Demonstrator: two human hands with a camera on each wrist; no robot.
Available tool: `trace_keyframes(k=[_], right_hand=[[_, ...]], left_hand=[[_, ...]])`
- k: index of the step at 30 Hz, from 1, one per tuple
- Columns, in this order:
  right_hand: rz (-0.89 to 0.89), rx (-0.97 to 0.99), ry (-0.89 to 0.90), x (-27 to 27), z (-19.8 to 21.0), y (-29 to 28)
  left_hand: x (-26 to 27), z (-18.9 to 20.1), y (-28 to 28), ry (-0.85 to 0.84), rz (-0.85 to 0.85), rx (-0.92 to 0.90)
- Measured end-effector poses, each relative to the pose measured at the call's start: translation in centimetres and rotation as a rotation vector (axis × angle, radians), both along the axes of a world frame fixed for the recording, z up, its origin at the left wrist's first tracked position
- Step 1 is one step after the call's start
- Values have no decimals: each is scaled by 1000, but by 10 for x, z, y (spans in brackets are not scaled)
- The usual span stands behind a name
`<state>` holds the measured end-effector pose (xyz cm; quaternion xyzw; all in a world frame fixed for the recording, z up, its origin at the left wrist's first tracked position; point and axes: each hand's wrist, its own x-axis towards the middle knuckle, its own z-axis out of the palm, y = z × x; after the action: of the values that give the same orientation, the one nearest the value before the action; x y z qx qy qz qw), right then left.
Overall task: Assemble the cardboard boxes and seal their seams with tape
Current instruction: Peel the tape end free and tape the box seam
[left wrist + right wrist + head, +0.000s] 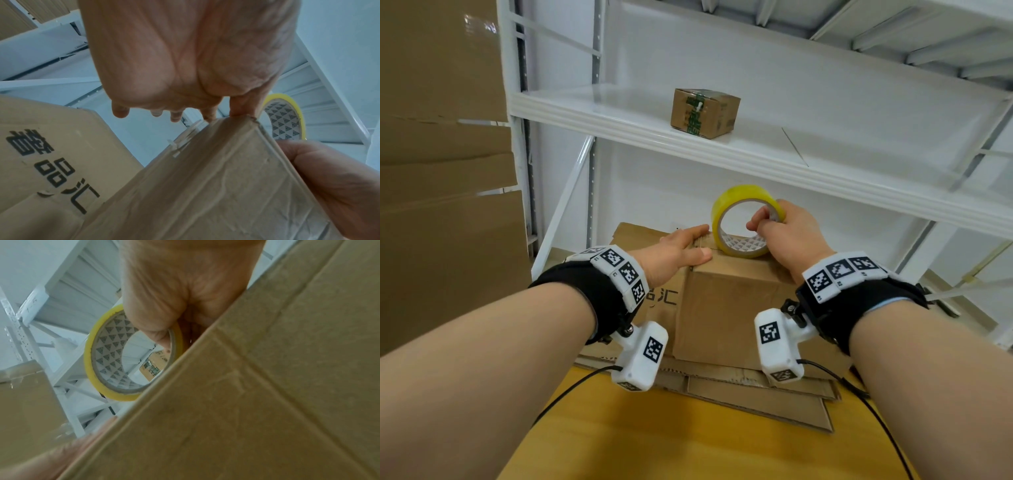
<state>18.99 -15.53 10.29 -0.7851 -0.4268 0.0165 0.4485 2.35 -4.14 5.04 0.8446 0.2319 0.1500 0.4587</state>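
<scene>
A: Head view, nearest first: what lies on the yellow wooden bench (599, 428)?

B: Flattened brown cardboard sheets (756, 390), stacked at its far edge. On them stands the small assembled brown cardboard box (726, 308), closed on top.

A: And the left hand (681, 251)?

B: It lies across the box's top left corner, fingers straight and pressing down, thumb along the near edge. So that grip is released, clenched on nothing. The left wrist view shows the fingertips (121, 112) reaching past the box edge.

A: The right hand (784, 233)?

B: Its grip is grasping the yellow roll of packing tape (743, 219). Thumb and fingers curl over the ring's right rim, with a finger inside the core. The roll stands on edge on the box top, just beside the left fingertips. The right wrist view shows the triangle-printed core (111, 353).

A: Is a strip pulled out?

B: I cannot tell.

A: Farther back?

B: A white metal shelf rack (722, 144), with a small brown carton banded in green tape (705, 113) on its shelf. Tall brown cardboard sheets (441, 171) stand at the left.
</scene>
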Motion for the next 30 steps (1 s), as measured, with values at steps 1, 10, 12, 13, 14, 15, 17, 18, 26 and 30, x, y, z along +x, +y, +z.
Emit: trace_keyframes(k=[1,10,12,13,14,15,17,18,26,30], right_hand=[[-1,10,12,1,0,-1],[-6,28,71,2,-4,-4],[-4,15,59,3,-5,-4],[-1,4,54,4,-6,-3],[6,-8,50,5,-6,-2],[14,-26,48,6,-6,-2],[39,-77,41,7,-2,-2],[57,-114,35,7,1,-3],[77,-352,-20,12,13,-10],[96,-322,-7,0,17,1]], left_hand=[[0,1,1,36,-4,24],[2,18,-13,363,-30,370],[5,15,-12,424,8,532],[6,15,-10,459,22,620],[7,16,-9,492,27,705],[8,17,-8,518,28,773],[11,21,-8,553,22,830],[12,23,-9,561,20,829],[13,34,-7,572,27,851],[9,50,-1,596,16,869]])
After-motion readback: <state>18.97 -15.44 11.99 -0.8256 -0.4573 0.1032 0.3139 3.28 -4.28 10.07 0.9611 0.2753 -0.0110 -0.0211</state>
